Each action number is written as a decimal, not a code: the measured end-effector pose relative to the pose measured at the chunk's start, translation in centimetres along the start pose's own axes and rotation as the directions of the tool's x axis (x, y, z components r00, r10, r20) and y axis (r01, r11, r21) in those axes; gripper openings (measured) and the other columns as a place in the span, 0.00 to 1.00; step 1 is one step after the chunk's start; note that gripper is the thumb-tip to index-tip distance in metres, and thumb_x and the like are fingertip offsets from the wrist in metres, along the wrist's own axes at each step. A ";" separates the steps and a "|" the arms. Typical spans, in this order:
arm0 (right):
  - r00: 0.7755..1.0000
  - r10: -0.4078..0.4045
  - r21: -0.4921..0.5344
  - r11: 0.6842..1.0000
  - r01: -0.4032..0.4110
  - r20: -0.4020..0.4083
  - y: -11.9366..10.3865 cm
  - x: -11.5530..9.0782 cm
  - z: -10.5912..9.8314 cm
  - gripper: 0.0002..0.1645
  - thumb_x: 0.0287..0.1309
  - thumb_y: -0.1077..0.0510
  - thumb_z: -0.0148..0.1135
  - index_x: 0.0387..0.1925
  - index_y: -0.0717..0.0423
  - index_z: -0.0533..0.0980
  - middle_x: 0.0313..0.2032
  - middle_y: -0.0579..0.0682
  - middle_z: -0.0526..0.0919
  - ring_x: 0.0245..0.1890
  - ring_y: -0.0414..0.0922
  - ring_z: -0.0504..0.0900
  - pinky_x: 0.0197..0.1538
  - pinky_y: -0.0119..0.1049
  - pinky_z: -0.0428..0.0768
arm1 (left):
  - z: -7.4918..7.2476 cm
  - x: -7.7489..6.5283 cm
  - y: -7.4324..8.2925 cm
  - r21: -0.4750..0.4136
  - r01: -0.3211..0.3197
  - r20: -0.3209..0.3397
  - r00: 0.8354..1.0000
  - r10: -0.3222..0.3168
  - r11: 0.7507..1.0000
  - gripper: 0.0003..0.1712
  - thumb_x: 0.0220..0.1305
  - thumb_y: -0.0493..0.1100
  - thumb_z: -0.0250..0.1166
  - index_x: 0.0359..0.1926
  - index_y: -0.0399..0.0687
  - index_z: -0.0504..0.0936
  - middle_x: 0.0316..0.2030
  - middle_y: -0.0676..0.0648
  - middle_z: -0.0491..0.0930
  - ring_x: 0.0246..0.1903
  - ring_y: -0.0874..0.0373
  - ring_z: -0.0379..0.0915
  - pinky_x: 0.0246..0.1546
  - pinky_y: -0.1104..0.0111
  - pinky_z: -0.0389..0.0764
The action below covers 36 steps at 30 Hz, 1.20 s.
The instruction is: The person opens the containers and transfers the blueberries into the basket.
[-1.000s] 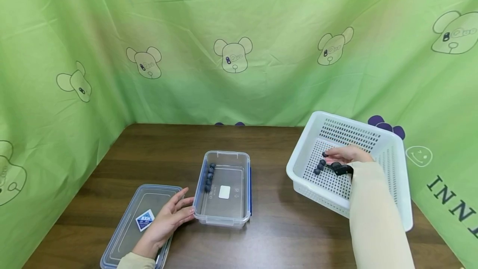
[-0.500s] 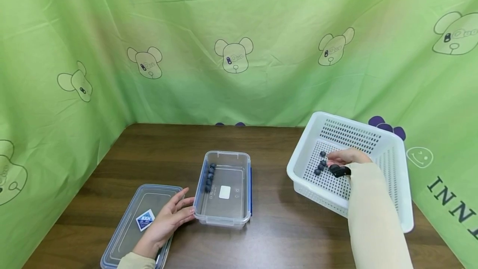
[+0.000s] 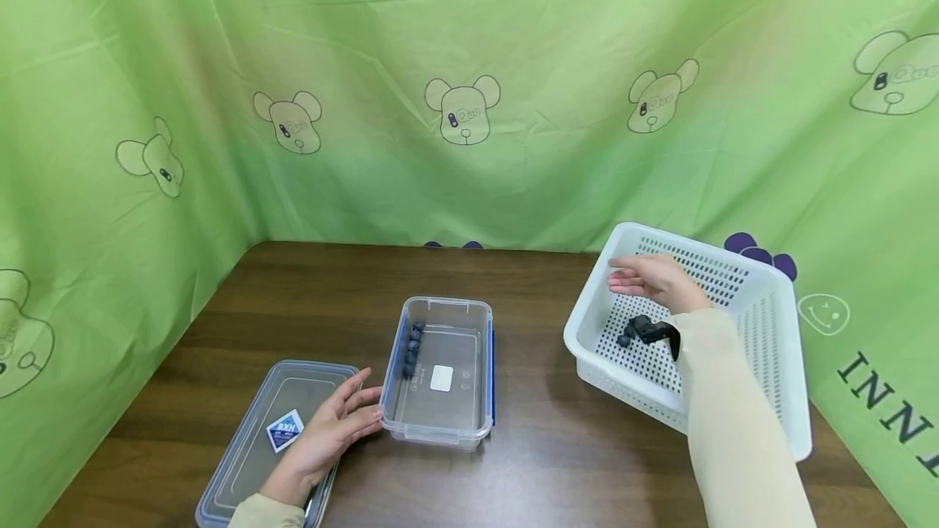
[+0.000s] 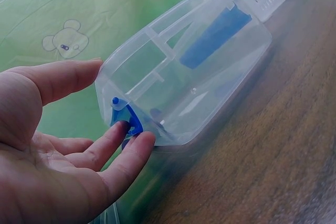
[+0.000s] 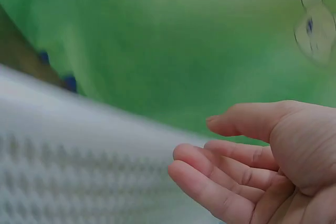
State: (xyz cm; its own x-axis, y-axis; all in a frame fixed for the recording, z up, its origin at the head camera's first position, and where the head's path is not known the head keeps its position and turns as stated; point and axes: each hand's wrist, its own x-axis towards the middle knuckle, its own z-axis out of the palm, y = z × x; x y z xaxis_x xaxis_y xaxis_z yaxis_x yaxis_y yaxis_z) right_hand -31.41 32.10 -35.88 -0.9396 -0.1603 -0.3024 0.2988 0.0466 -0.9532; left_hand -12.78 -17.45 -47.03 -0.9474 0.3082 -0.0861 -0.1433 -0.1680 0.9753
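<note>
My left hand rests beside a clear plastic food container with blue latches. In the left wrist view its thumb reaches the container's rim and its fingertips touch a blue latch. Several blueberries line the container's left wall. Over at the right, my right hand is above a white perforated basket, with thumb and fingers apart. No berry shows between its fingers in the right wrist view. More blueberries lie on the basket floor, partly hidden by the black wrist camera.
A clear lid with a blue rim and a sticker lies left of the container, partly under my left forearm. Behind the wooden table hangs a green printed curtain. The basket's tall walls surround the berries there.
My right hand let a blueberry drop onto the basket floor, then rose up and away toward the basket's far left side. The left hand and container have kept their places.
</note>
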 end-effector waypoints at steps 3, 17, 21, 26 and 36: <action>0.997 -0.053 0.000 0.999 0.053 0.055 -0.8 0.0 2.1 0.07 0.70 0.66 0.55 0.37 0.60 0.78 0.30 0.54 0.85 0.32 0.44 0.87 0.43 0.35 0.85 | 0.0 0.1 0.1 -0.001 -0.004 0.004 1.000 0.004 1.000 0.48 0.68 0.33 0.60 0.76 0.29 0.37 0.67 0.22 0.56 0.51 0.57 0.75 0.53 0.67 0.77; 0.944 -0.111 -0.145 0.976 0.162 0.309 -0.4 0.4 15.9 0.20 0.66 0.65 0.58 0.53 0.78 0.73 0.30 0.60 0.84 0.27 0.47 0.86 0.42 0.46 0.85 | 0.0 -0.1 -0.1 0.002 0.001 -0.007 1.000 -0.001 1.000 0.48 0.68 0.32 0.60 0.76 0.30 0.37 0.67 0.22 0.56 0.50 0.58 0.75 0.53 0.67 0.78; 0.927 -0.064 -0.179 0.974 0.139 0.369 0.9 0.8 19.4 0.23 0.64 0.66 0.60 0.55 0.80 0.71 0.28 0.60 0.84 0.25 0.46 0.85 0.39 0.45 0.86 | 0.1 -0.2 0.1 0.002 -0.002 -0.008 1.000 0.002 1.000 0.48 0.68 0.32 0.60 0.76 0.30 0.38 0.66 0.22 0.56 0.50 0.59 0.76 0.53 0.67 0.77; 0.883 0.022 -0.260 0.959 0.115 0.470 2.8 1.1 23.3 0.23 0.64 0.66 0.60 0.55 0.81 0.72 0.27 0.57 0.84 0.25 0.45 0.85 0.37 0.42 0.86 | 0.1 -0.2 0.3 0.007 0.000 -0.006 1.000 0.000 1.000 0.48 0.68 0.32 0.60 0.76 0.29 0.38 0.66 0.21 0.56 0.50 0.59 0.76 0.53 0.68 0.77; 0.856 0.182 -0.454 0.888 0.068 0.483 6.0 1.4 28.4 0.07 0.61 0.68 0.62 0.39 0.71 0.81 0.24 0.57 0.83 0.23 0.46 0.84 0.34 0.41 0.86 | 0.1 -0.2 0.2 0.002 -0.001 -0.004 1.000 0.001 1.000 0.48 0.68 0.32 0.60 0.75 0.29 0.37 0.66 0.22 0.56 0.50 0.59 0.76 0.53 0.68 0.77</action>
State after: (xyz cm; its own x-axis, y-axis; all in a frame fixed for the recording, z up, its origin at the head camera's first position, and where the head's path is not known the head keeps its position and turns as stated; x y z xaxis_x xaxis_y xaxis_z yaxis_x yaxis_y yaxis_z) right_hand -26.22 4.10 -41.88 -0.6697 -0.6052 -0.4304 0.1261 0.4785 -0.8690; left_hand -12.60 -17.45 -46.79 -0.9488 0.3042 -0.0855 -0.1412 -0.1661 0.9759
